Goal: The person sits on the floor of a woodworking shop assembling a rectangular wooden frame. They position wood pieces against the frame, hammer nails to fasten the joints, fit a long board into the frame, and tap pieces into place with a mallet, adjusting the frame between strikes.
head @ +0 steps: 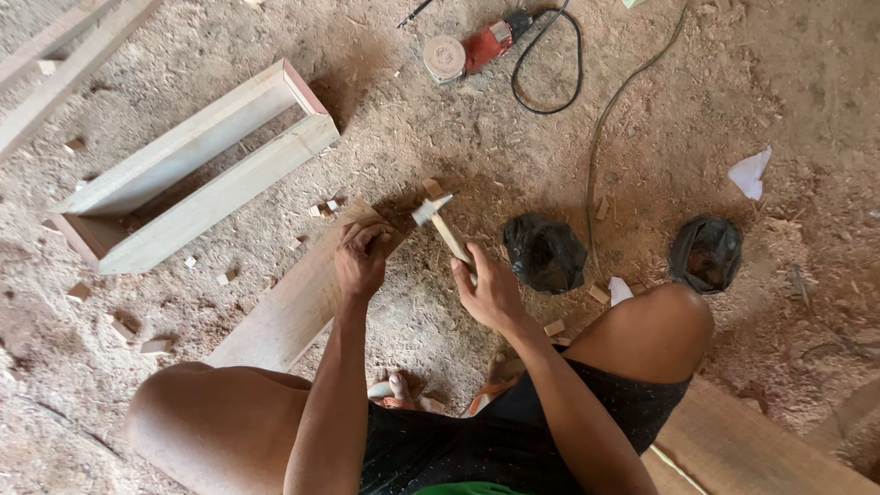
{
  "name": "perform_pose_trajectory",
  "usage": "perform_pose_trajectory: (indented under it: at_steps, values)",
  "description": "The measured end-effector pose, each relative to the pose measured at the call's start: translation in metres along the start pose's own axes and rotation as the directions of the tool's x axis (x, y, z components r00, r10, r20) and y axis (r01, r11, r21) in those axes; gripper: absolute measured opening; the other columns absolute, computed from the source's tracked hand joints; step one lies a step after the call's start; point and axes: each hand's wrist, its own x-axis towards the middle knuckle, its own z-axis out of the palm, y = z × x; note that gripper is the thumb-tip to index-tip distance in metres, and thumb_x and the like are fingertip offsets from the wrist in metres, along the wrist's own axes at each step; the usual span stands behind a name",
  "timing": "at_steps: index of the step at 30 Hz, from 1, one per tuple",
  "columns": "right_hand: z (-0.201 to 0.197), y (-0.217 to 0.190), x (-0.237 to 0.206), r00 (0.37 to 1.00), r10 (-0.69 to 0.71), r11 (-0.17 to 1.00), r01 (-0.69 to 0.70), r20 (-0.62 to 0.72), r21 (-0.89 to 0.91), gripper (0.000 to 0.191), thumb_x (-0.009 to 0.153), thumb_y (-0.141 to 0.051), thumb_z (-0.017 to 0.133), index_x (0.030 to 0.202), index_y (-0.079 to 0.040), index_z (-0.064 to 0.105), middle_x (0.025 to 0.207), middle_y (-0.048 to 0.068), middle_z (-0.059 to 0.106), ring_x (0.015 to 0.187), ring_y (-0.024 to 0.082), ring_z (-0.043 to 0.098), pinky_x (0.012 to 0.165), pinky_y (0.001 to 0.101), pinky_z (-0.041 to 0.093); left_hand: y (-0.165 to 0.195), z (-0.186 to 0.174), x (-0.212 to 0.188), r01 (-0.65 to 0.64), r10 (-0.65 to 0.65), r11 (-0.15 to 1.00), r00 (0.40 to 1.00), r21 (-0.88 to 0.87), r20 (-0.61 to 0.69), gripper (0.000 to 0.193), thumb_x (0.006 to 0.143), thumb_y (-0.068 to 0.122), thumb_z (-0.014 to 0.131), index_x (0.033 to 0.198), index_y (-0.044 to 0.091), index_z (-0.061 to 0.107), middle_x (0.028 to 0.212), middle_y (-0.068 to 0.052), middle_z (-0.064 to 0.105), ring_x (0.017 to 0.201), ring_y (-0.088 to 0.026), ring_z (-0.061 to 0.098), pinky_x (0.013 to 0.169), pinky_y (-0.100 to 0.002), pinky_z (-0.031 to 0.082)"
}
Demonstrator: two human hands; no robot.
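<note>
Knees bent over the floor (513,137): the plank (293,302) end is pinched by the left hand (362,257), fingers closed; the hammer (440,225) is gripped tight in the right hand (490,293), poised — nailing barely begun.

One head-worn view only, looking steeply down past the knees onto the sawdust floor (697,119). Close range: left hand (360,258) and right hand (490,291) sit mid-frame. Beyond the fingers lies the far floor; nearer than them, the wearer's lap.

2 black bags (544,252), 1 hammer (440,225), 1 sander (467,52), 1 wood frame (197,165).
</note>
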Motion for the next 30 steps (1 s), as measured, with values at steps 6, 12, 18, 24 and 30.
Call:
perform_pose_trajectory:
  at_steps: [6,12,18,24,30]
  values:
    - [0.011,-0.011,-0.013,0.959,-0.21,0.977,0.195,-0.192,-0.091,0.027,0.111,-0.03,0.054,0.106,-0.004,0.054,0.064,-0.001,0.05,0.04,0.005,0.042,0.027,0.0243,0.037,-0.004,0.002,0.001,-0.048,0.05,0.998,0.998,0.04,-0.038,0.003,0.091,0.01,0.078,0.09,0.013,0.08,0.106,-0.001,0.079,0.1,-0.015,0.071,0.085,-0.031,0.06]
    - [0.025,-0.021,-0.008,0.91,-0.374,0.907,0.319,-0.179,-0.274,0.029,0.108,-0.034,0.055,0.093,-0.009,0.055,0.056,-0.002,0.048,0.038,0.008,0.039,0.028,0.0281,0.033,-0.003,-0.001,0.001,-0.061,0.068,0.994,0.994,0.088,-0.088,0.007,0.085,0.014,0.08,0.092,0.013,0.081,0.11,-0.003,0.08,0.108,-0.018,0.071,0.084,-0.03,0.06]
    - [0.008,-0.032,-0.004,0.98,-0.201,0.928,0.19,-0.002,-0.32,0.034,0.103,-0.032,0.058,0.105,0.002,0.058,0.052,0.0,0.05,0.033,0.009,0.043,0.027,0.0296,0.034,0.005,-0.017,0.006,-0.2,0.211,0.97,0.975,0.137,-0.072,0.019,0.076,0.02,0.085,0.09,0.009,0.079,0.11,-0.006,0.078,0.108,-0.025,0.069,0.094,-0.039,0.056]
    - [0.014,-0.042,-0.006,0.972,-0.236,0.96,0.23,-0.021,-0.157,0.03,0.109,-0.027,0.053,0.108,0.002,0.058,0.058,0.001,0.054,0.035,0.011,0.045,0.025,0.03,0.037,0.004,-0.018,0.001,-0.103,0.107,0.993,0.992,0.061,-0.071,0.019,0.082,0.019,0.083,0.099,0.01,0.08,0.113,-0.004,0.077,0.109,-0.021,0.069,0.097,-0.037,0.054]
    - [-0.007,-0.045,-0.019,0.989,-0.001,0.954,0.045,0.148,-0.296,0.036,0.103,-0.035,0.06,0.082,-0.006,0.058,0.051,0.005,0.049,0.035,0.018,0.043,0.035,0.0384,0.034,-0.013,-0.024,0.005,0.011,-0.013,1.0,0.997,0.023,0.078,0.018,0.093,0.031,0.068,0.1,0.016,0.075,0.113,-0.005,0.075,0.109,-0.016,0.067,0.097,-0.035,0.057]
